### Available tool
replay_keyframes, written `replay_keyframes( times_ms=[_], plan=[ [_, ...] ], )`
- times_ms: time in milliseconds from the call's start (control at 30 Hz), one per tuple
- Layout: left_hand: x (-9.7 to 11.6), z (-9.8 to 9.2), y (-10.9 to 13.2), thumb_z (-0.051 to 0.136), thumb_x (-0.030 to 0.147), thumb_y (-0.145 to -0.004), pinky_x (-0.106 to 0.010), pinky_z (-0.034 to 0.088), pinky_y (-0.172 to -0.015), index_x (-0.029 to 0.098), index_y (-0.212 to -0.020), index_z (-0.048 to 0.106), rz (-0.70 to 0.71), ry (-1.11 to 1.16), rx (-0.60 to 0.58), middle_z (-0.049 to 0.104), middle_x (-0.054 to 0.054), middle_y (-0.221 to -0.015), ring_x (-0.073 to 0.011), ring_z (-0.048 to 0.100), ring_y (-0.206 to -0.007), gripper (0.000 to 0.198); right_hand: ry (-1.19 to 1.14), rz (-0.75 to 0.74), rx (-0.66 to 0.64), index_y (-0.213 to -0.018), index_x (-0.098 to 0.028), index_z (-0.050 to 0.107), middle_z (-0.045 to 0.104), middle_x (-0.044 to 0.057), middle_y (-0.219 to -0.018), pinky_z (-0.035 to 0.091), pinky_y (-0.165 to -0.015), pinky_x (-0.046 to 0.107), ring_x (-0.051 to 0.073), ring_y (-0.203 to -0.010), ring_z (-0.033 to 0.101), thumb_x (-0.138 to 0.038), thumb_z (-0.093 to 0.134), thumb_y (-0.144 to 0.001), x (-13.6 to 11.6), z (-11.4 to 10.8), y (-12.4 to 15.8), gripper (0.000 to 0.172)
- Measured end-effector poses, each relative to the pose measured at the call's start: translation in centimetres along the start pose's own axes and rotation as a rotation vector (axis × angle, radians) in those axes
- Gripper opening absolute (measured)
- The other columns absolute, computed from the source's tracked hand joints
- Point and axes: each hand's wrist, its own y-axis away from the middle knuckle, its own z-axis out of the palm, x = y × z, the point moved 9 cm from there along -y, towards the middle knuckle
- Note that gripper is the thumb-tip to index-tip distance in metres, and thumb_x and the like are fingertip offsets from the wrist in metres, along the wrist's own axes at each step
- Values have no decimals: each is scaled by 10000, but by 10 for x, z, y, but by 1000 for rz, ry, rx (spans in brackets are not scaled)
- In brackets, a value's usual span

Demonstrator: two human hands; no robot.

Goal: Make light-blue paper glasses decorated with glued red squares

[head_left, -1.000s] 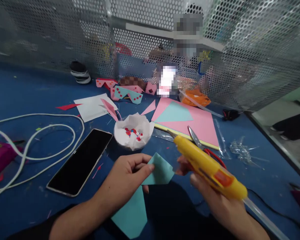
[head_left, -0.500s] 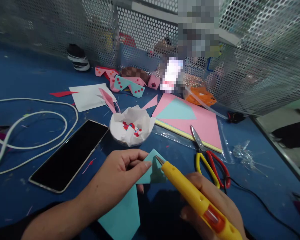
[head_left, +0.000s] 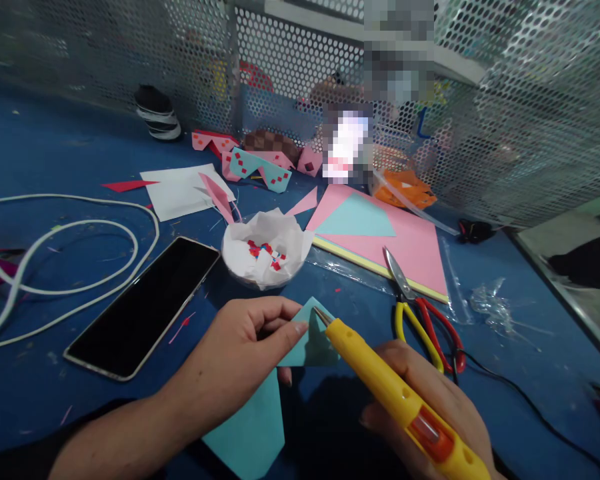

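Observation:
My left hand (head_left: 260,340) pinches a folded turquoise paper strip (head_left: 253,427) between thumb and fingers. The strip's upper flap (head_left: 314,348) ends in a pointed corner, and its lower part hangs toward me. My right hand (head_left: 430,393) is wrapped round a yellow hot glue pen (head_left: 373,370) with a tapered metal nozzle and an orange-red window. The nozzle's tip is at the flap near its point; whether it touches, I cannot tell. Beyond the paper stands a paper-lined bowl (head_left: 300,250) holding small red, blue and white paper pieces.
Left lie a phone (head_left: 143,307) and a looped white cable (head_left: 130,233). Red-and-yellow-handled scissors (head_left: 403,277) and a black cord (head_left: 520,403) are at right. Pink paper sheets (head_left: 420,257), decorated paper masks (head_left: 260,168) and white paper (head_left: 175,193) lie farther back, before a perforated metal panel (head_left: 300,57).
Both hands, the turquoise paper and the glue pen keep nearly the same pose. The whole view has shifted slightly; nothing has been taken up or let go.

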Motion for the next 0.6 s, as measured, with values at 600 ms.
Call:
replay_keyframes(
  times_ms=[600],
  plan=[
    [2,0,0,619,352,-867,-163,345,-401,214,-892,764,13,-9,14,583,63,-518,-77,499,-431,203,-12,41,-23,-751,-246,557,580,-52,-634,404,-419,223,100,-457,511,-555,624,-895,3,1,-2,348]
  ],
)
